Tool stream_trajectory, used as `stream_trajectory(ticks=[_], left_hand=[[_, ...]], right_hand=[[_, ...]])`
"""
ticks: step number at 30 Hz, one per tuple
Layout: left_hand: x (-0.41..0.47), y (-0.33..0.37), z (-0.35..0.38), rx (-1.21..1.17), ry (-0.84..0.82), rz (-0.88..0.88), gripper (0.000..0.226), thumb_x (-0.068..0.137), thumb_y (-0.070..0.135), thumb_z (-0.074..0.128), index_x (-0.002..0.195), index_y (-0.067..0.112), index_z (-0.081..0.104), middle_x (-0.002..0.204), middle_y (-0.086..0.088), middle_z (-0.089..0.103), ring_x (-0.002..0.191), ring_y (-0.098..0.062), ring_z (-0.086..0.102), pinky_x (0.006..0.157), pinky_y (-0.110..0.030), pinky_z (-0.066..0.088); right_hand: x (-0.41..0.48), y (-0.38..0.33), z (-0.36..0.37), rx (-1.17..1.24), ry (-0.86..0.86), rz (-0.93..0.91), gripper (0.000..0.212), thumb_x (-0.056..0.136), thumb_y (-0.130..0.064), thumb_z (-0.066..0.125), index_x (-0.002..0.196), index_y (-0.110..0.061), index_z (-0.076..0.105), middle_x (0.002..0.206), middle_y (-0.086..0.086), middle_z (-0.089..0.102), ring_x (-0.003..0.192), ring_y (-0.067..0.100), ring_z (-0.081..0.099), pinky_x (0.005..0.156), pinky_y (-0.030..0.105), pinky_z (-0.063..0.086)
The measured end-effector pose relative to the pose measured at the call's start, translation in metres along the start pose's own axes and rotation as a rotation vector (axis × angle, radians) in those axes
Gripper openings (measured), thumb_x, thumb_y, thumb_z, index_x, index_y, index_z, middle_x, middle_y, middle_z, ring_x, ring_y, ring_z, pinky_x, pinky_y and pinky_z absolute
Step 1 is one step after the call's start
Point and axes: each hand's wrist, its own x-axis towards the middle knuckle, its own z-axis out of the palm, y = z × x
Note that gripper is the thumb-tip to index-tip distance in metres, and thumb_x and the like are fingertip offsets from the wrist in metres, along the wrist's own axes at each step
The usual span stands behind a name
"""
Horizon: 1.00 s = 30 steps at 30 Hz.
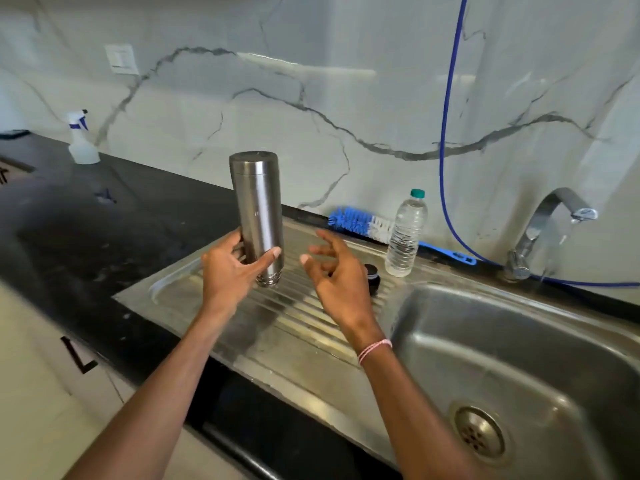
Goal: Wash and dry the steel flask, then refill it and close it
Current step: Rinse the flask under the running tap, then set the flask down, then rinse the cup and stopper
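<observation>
Steel flask was mid-frame, inverted over the drainboard, left hand wrapped round its lower end near the threads, right hand loose-fingered beside it, holding nothing. Likely rigid, light, wet-slippery; gripping mid-body looked safest.

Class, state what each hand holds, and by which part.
The left hand grips the inverted steel flask near its threaded mouth end; the right hand holds nothing.
</observation>
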Motion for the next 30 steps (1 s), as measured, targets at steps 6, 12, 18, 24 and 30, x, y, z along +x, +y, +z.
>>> stream_trajectory(ticks=[6,12,18,24,30], left_hand=[[0.006,-0.020,0.006,0.051,0.039,-0.034,0.056,0.073,0.034,0.092,0.122,0.016,0.072,0.091,0.011,0.075,0.080,0.006,0.072,0.071,-0.007,0.054],[0.011,-0.029,0.011,0.126,0.022,-0.066,0.057,0.071,0.049,0.089,0.118,0.020,0.073,0.087,0.006,0.077,0.080,-0.004,0.074,0.072,-0.013,0.058],[0.009,-0.032,0.015,0.169,-0.004,-0.058,0.059,0.072,0.055,0.086,0.120,0.023,0.071,0.095,0.011,0.076,0.094,-0.007,0.072,0.088,-0.029,0.060],[0.011,-0.040,0.014,0.160,-0.005,-0.115,0.073,0.065,0.062,0.087,0.122,0.021,0.069,0.101,0.005,0.077,0.096,-0.014,0.074,0.089,-0.042,0.062],[0.008,-0.041,0.017,0.206,-0.044,-0.109,0.079,0.064,0.055,0.090,0.128,0.020,0.060,0.113,0.000,0.075,0.102,-0.017,0.072,0.091,-0.042,0.061]], right_hand=[[-0.026,0.048,0.010,-0.132,0.052,0.036,0.030,0.098,-0.012,0.068,0.123,-0.029,0.067,0.092,-0.016,0.068,0.084,0.000,0.065,0.076,0.021,0.057],[-0.025,0.054,0.009,-0.235,-0.025,0.032,0.026,0.098,-0.018,0.068,0.121,-0.031,0.068,0.084,-0.016,0.066,0.080,0.000,0.066,0.077,0.028,0.062],[-0.020,0.064,0.007,-0.295,-0.045,0.065,0.016,0.096,-0.016,0.068,0.102,-0.028,0.076,0.087,-0.013,0.072,0.081,0.003,0.067,0.080,0.033,0.062],[-0.014,0.067,-0.007,-0.473,0.150,0.083,0.010,0.090,-0.024,0.077,0.095,-0.029,0.071,0.090,-0.011,0.071,0.083,0.014,0.069,0.078,0.040,0.060],[-0.013,0.069,-0.018,-0.723,0.145,0.087,0.037,0.095,-0.037,0.072,0.129,-0.031,0.058,0.128,0.003,0.064,0.105,0.032,0.067,0.084,0.046,0.058]])
